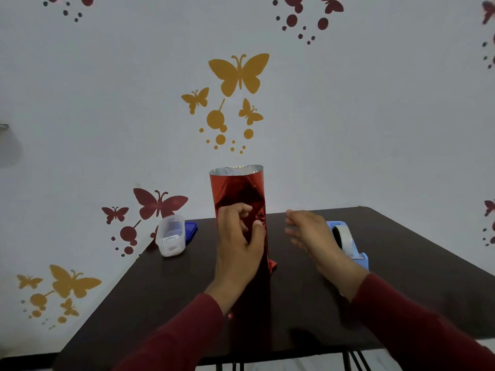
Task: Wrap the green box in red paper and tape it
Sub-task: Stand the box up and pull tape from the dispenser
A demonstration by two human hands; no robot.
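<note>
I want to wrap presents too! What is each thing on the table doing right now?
red paper: wrapped into an upright tube, top end open
left hand: grips the paper
right hand: open, holds nothing
tape dispenser: sits untouched
clear container: lid off
blue lid: lies behind the container

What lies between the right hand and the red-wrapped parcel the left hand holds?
Nothing: in the head view, only bare dark table separates the open right hand from the red paper tube gripped by the left hand.
</note>
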